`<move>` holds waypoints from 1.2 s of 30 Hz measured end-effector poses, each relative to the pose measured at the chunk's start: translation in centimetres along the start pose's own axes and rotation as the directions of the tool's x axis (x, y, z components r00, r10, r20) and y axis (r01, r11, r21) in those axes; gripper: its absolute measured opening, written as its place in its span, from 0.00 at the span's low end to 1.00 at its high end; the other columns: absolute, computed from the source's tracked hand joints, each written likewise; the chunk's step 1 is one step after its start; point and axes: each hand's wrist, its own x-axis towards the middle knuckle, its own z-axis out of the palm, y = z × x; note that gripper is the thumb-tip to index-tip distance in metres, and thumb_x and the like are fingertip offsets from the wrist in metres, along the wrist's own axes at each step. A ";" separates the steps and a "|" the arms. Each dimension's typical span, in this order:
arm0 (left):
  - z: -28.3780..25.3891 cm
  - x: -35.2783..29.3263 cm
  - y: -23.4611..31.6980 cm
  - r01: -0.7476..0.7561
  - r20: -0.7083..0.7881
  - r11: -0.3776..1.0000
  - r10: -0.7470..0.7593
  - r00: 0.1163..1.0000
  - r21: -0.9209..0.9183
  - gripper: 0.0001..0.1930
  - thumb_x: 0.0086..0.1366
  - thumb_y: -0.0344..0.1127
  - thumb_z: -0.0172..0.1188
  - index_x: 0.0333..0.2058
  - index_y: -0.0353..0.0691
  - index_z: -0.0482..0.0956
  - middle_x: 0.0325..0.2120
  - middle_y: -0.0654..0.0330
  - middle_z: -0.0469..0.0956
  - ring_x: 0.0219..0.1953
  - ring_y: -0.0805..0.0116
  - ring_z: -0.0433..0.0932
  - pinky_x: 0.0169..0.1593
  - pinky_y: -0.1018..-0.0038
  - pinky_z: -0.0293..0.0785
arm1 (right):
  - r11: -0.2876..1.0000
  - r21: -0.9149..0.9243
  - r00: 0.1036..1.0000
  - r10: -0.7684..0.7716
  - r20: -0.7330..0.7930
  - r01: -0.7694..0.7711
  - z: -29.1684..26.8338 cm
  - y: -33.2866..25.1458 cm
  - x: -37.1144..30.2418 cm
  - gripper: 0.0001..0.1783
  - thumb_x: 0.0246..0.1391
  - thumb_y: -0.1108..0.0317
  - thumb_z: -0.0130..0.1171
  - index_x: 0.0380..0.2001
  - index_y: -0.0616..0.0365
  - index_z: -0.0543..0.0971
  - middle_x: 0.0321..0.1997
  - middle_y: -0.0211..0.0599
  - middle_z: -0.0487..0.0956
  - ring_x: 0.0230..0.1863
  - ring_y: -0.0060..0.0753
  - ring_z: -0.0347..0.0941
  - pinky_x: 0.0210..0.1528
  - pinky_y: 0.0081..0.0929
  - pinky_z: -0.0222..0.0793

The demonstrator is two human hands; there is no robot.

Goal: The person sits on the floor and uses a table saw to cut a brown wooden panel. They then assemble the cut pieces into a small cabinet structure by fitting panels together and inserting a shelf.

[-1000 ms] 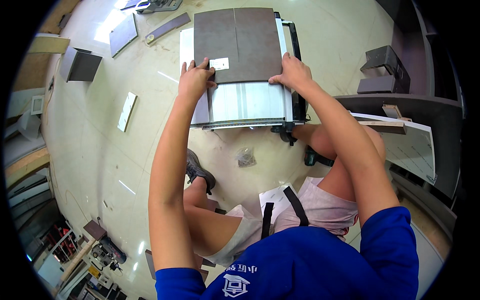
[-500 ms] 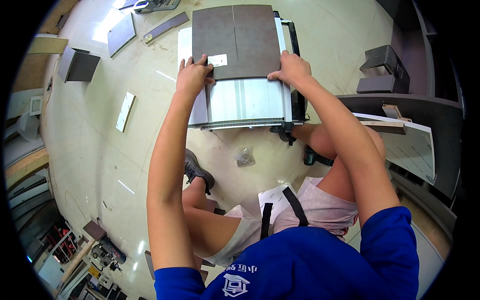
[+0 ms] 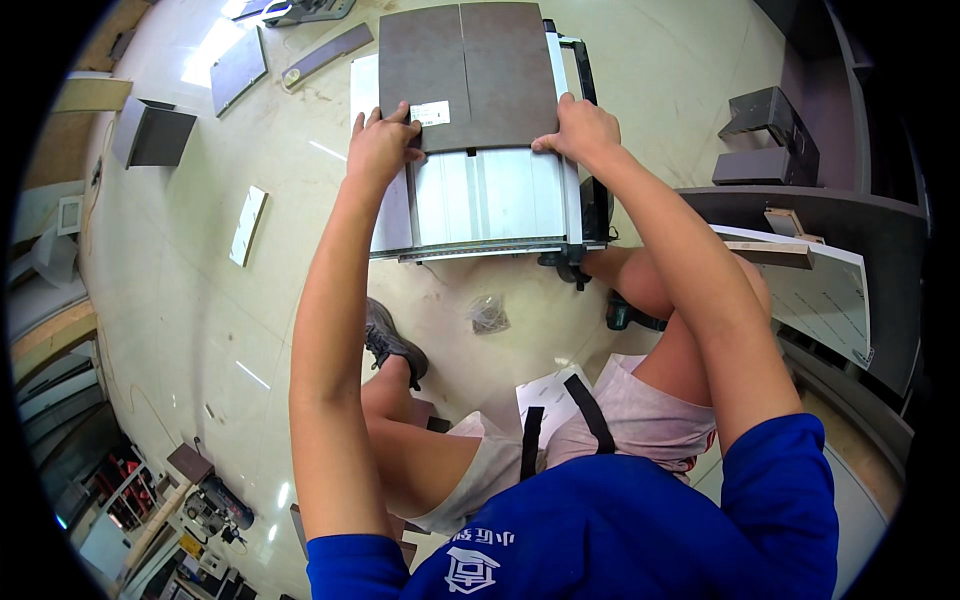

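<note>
Pressing brown board (image 3: 468, 75) flat on table saw (image 3: 490, 195), near edge under both my hands. Left hand (image 3: 380, 145) on board's left near corner, fingers spread over edge beside white label (image 3: 431, 113). Right hand (image 3: 582, 128) on right near corner, fingers curled together over edge, clamped on board. Board split by cut line down middle, lying across far half of saw top. Silver saw top bare between my wrists. Grey offcuts (image 3: 238, 70) on floor, well left.
</note>
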 end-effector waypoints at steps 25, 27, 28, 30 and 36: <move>0.0 1.9 -0.6 -0.032 -0.034 0.999 0.032 0.999 -0.012 0.23 0.49 0.43 0.70 0.48 0.54 0.83 0.62 0.66 0.70 0.61 0.42 0.68 0.63 0.59 0.64 | 0.999 -0.032 1.000 -0.016 -0.027 0.015 -0.3 0.4 1.4 0.41 0.34 0.33 0.72 0.39 0.61 0.78 0.35 0.41 0.84 0.38 0.43 0.83 0.37 0.38 0.79; -0.2 2.0 -0.6 -0.025 -0.029 1.000 0.024 0.999 -0.015 0.23 0.50 0.43 0.70 0.48 0.54 0.83 0.62 0.66 0.70 0.61 0.43 0.68 0.63 0.60 0.65 | 0.999 -0.030 0.999 -0.018 -0.038 0.017 -0.2 0.5 1.5 0.40 0.36 0.34 0.71 0.38 0.60 0.78 0.32 0.40 0.84 0.37 0.43 0.82 0.37 0.39 0.79; -0.3 2.1 -0.6 -0.021 -0.024 1.000 0.021 0.999 -0.016 0.23 0.50 0.42 0.70 0.48 0.54 0.83 0.62 0.66 0.70 0.61 0.43 0.68 0.63 0.60 0.65 | 0.999 -0.032 0.998 -0.023 -0.053 0.021 -0.1 0.5 1.5 0.38 0.37 0.34 0.71 0.36 0.60 0.78 0.30 0.39 0.83 0.36 0.42 0.82 0.37 0.39 0.78; -0.2 2.2 -0.7 -0.017 -0.023 1.000 0.017 1.000 -0.023 0.23 0.50 0.42 0.70 0.48 0.54 0.83 0.62 0.66 0.70 0.61 0.42 0.68 0.63 0.60 0.66 | 0.999 -0.034 0.998 -0.026 -0.056 0.024 -0.1 0.4 1.5 0.38 0.38 0.34 0.70 0.36 0.59 0.78 0.30 0.38 0.83 0.35 0.42 0.82 0.36 0.39 0.78; -0.1 2.6 -0.9 -0.013 -0.037 0.999 0.012 0.999 -0.043 0.24 0.49 0.41 0.70 0.49 0.54 0.83 0.62 0.66 0.71 0.61 0.42 0.68 0.62 0.60 0.66 | 0.999 -0.043 0.999 -0.023 -0.037 0.022 -0.3 0.5 1.8 0.40 0.36 0.33 0.70 0.39 0.60 0.79 0.33 0.40 0.84 0.36 0.42 0.83 0.36 0.39 0.79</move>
